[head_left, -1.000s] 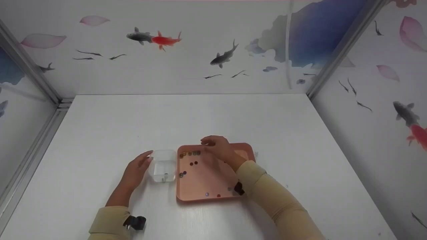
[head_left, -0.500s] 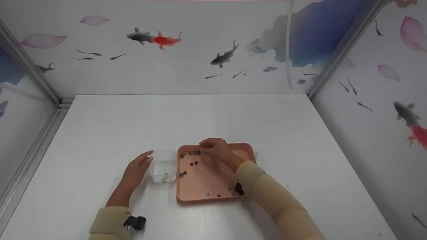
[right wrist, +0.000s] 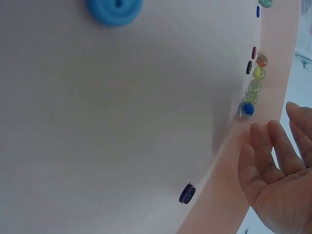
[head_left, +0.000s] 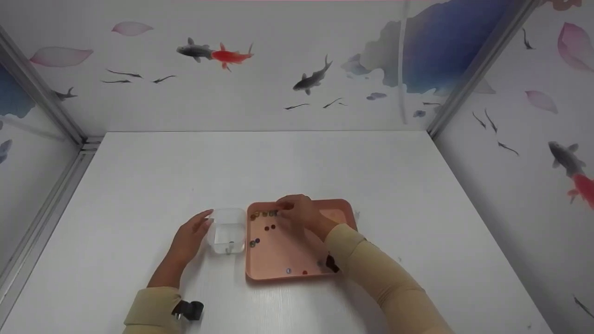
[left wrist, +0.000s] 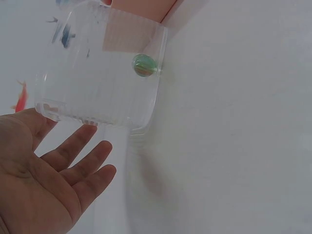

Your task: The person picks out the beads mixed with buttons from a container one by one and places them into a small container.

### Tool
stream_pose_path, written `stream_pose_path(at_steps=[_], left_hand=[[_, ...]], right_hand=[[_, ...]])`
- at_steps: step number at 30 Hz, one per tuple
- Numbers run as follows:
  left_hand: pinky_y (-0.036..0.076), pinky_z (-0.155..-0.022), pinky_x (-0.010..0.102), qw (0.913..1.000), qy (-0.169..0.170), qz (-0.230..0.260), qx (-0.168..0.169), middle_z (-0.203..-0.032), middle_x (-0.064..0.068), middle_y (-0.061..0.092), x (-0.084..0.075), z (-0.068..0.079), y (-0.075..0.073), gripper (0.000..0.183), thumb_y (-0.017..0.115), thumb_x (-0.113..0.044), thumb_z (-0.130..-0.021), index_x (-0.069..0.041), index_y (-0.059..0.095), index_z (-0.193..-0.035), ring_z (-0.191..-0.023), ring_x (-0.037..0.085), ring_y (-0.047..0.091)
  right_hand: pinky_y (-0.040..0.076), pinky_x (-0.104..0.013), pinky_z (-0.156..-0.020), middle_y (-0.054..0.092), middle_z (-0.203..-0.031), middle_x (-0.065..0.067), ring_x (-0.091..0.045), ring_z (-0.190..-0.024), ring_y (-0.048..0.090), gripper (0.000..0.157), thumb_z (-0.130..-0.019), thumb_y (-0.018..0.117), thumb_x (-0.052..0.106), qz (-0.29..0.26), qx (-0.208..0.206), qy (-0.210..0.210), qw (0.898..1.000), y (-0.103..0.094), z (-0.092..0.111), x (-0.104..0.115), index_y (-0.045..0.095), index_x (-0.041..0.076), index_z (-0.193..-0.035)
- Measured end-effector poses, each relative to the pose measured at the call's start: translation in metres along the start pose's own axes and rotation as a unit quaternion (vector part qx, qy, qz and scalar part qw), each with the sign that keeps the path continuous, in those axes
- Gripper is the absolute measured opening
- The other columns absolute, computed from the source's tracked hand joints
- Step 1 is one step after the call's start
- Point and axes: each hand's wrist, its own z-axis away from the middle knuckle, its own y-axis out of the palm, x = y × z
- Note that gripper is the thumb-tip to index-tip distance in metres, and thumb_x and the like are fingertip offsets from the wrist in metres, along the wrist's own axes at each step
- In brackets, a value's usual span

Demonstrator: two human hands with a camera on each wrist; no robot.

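Observation:
My left hand [head_left: 188,236] touches the left side of a clear plastic box [head_left: 227,217] with its fingertips. In the left wrist view its fingers are spread, and a green marble [left wrist: 144,65] lies inside the box. My right hand [head_left: 302,214] is over the far edge of a pink tray [head_left: 274,266]. Its fingers are loosely bent and hold nothing in the right wrist view. Just beyond the fingertips, a blue marble [right wrist: 247,108] ends a row of several marbles along the tray's wall; a yellow marble [right wrist: 259,73] is among them.
Buttons lie scattered in the tray, including a light-blue button [right wrist: 115,9] and a dark button [right wrist: 187,193]. A red button [head_left: 305,272] is by the near rim. The box stands against the tray's left side. Printed walls enclose the white table [head_left: 185,162].
My right hand has moved slightly left and nearer to me, toward the row of marbles. The left hand, the box and the tray stay in place.

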Motion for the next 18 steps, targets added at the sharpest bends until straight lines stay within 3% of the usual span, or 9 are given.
stream_pose_path(at_steps=[7, 18], left_hand=[[0.027, -0.113, 0.056, 0.9999, -0.002, 0.014, 0.006, -0.145, 0.023, 0.043, 0.0027, -0.001, 0.0003, 0.05, 0.038, -0.036, -0.105, -0.012, 0.037, -0.149, -0.138, 0.041, 0.034], [0.027, -0.113, 0.055, 0.9999, -0.006, 0.01, 0.005, -0.146, 0.022, 0.043, 0.0024, -0.0017, 0.0005, 0.049, 0.038, -0.036, -0.105, -0.012, 0.037, -0.149, -0.138, 0.04, 0.034]], right_hand=[[0.051, -0.039, -0.094, 0.066, -0.117, -0.004, -0.022, -0.113, 0.059, 0.028, -0.093, 0.065, 0.014, 0.026, 0.015, -0.025, 0.999, 0.0039, -0.0022, -0.0033, 0.068, 0.013, -0.121], [0.05, -0.039, -0.096, 0.066, -0.12, -0.003, -0.02, -0.114, 0.059, 0.03, -0.093, 0.064, 0.009, 0.081, 0.005, -0.023, 0.996, 0.0096, -0.0024, -0.0036, 0.068, 0.015, -0.121]])
